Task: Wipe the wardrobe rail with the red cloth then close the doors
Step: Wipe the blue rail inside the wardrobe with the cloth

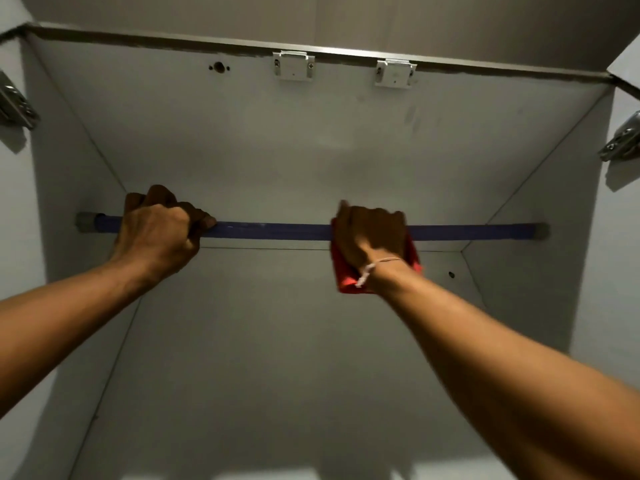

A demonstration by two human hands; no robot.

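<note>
A blue wardrobe rail (pixel 277 231) runs across the inside of an open white wardrobe, held by grey sockets at both side walls. My left hand (pixel 162 230) is closed around the rail near its left end. My right hand (pixel 372 237) presses a red cloth (pixel 346 280) over the rail right of the middle; the cloth wraps the rail and hangs below my wrist. Where the two hands and the cloth cover it, the rail is hidden.
Two white door catches (pixel 293 65) (pixel 394 73) sit under the wardrobe's top front edge. Metal hinges show on the left (pixel 15 103) and right (pixel 623 140) sides, where the open doors' edges are. The back panel (pixel 277 341) is bare.
</note>
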